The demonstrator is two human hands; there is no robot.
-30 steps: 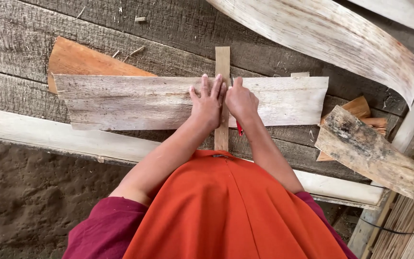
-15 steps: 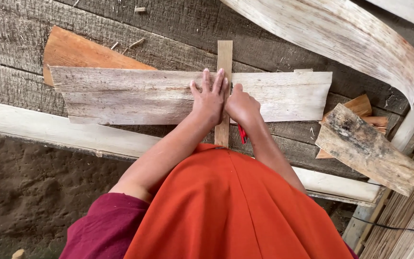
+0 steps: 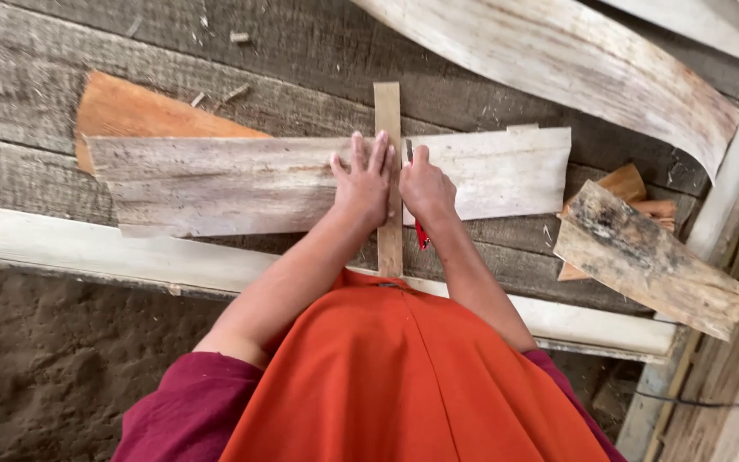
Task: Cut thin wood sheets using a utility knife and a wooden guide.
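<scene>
Item: pale flat sheet, fibrous, lying lengthwise across the weathered plank bench; a narrow wooden strip laid across it as a straightedge, running from 12 to 6 o'clock near the sheet's middle.

Hands: left hand pressed flat, fingers spread, on the sheet and against the strip's left edge; right hand closed around a slim red-handled tool, its dark tip at the strip's right edge, toward 12 o'clock; whether blade or marker could not be told.

Surroundings: orange-brown offcut tucked under the sheet at 10 o'clock; rough dark-stained block at 3 o'clock, apart from the sheet; long curved pale sheath at 1 o'clock; pale beam along the bench's near edge.

Handling note, as judgement: the strip looked free to pivot, so firm downward weight from the left hand mattered most; the tool was best kept tight to the strip's edge and drawn in 1 steady pass; left fingertips sat near the line and were better kept off the working side.
</scene>
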